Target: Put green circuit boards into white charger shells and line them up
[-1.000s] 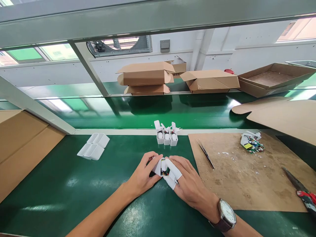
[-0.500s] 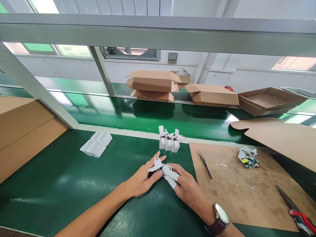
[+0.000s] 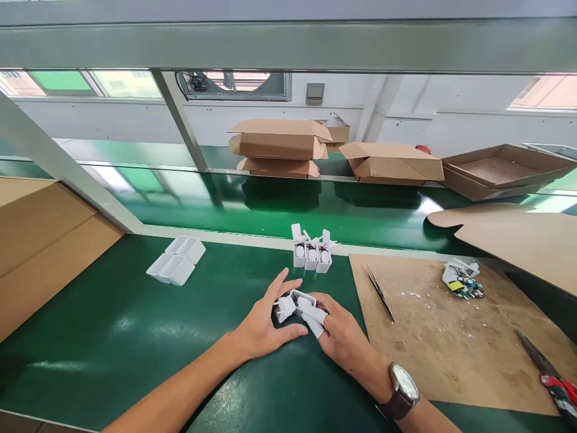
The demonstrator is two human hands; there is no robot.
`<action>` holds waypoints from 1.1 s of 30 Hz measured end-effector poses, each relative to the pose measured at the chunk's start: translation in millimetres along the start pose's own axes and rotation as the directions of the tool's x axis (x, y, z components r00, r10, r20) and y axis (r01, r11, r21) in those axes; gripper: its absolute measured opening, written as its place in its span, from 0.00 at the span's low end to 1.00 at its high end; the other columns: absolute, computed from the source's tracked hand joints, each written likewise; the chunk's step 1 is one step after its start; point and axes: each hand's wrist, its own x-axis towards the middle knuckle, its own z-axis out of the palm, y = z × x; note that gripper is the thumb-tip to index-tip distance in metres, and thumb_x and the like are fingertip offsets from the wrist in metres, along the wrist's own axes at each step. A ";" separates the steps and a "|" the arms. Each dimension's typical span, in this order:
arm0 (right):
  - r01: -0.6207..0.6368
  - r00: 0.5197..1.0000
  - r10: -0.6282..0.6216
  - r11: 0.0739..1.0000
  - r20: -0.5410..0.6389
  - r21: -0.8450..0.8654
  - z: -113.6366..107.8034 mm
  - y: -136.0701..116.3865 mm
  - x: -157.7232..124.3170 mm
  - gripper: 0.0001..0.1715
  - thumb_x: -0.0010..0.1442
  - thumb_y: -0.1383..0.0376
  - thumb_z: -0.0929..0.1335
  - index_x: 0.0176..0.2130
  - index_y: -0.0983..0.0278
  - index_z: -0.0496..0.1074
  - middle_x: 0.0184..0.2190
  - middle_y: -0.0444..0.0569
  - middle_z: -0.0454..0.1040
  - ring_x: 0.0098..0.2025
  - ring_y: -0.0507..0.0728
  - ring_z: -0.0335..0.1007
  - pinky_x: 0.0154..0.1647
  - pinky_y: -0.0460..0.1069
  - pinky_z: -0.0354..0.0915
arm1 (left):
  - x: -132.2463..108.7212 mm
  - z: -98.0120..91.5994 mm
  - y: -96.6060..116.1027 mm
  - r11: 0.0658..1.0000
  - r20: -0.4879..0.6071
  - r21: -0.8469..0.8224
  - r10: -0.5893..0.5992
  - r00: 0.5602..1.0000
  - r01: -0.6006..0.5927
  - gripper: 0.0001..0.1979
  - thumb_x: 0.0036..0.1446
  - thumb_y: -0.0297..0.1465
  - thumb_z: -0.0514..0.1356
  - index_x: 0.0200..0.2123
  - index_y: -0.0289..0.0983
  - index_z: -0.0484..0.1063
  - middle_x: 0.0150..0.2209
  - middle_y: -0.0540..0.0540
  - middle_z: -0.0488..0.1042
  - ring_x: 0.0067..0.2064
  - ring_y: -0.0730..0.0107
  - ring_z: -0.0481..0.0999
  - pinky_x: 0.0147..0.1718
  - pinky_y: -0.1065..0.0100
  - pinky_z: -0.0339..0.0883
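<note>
A small white plastic housing (image 3: 295, 296) with a white flap-like part hanging at its left is in front of me, just above the green tabletop. My right hand (image 3: 345, 331), with white covers on two fingertips, grips it from the right. Around its left side my left hand (image 3: 259, 328) curves, thumb and fingers spread apart; whether a finger touches the flap I cannot make out. Farther back, three similar white housings (image 3: 311, 257) stand in a row, with flaps and wires sticking up. The inside of the held housing is mostly hidden by my right fingers.
White compartmented trays (image 3: 177, 261) lie left. A brown board (image 3: 419, 355) at right carries tweezers (image 3: 381, 293), circuit boards (image 3: 464, 279) and red-handled scissors (image 3: 547, 373). Cardboard boxes (image 3: 279, 144) line the back beyond a green belt (image 3: 270, 207). A large carton (image 3: 54, 240) stands left.
My left thumb has come away from the housing and its fingers have spread. The white flap part has tipped down to the left. My right hand keeps its grip.
</note>
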 end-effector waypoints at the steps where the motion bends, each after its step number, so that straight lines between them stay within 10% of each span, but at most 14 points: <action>1: -0.005 1.000 0.005 1.000 0.002 -0.007 0.1 -1.2 0.2 0.29 0.60 0.81 0.63 0.57 0.63 0.70 0.54 0.58 0.75 0.54 0.61 0.76 0.50 0.55 0.79 | -0.3 -0.8 -0.7 1.000 -0.015 0.011 0.027 1.000 -0.027 0.51 0.59 0.37 0.69 0.74 0.48 0.38 0.65 0.38 0.70 0.62 0.55 0.76 0.58 0.51 0.74; 16: -0.012 0.998 0.020 0.987 0.051 -0.162 -2.3 -6.6 0.6 0.25 0.67 0.75 0.62 0.62 0.65 0.65 0.54 0.61 0.75 0.50 0.64 0.79 0.45 0.57 0.80 | 0.2 1.9 -2.1 0.976 -0.140 0.155 0.178 0.974 -0.156 0.32 0.63 0.31 0.64 0.67 0.46 0.57 0.54 0.44 0.79 0.53 0.65 0.81 0.54 0.61 0.77; 33: -0.221 0.975 0.205 0.943 0.091 0.248 1.8 -4.6 6.9 0.25 0.65 0.73 0.64 0.59 0.59 0.70 0.50 0.54 0.73 0.49 0.59 0.72 0.52 0.56 0.74 | 0.8 -4.2 -7.4 0.972 -0.079 0.167 0.178 0.981 -0.163 0.42 0.58 0.41 0.70 0.69 0.47 0.54 0.57 0.41 0.76 0.54 0.58 0.81 0.53 0.56 0.79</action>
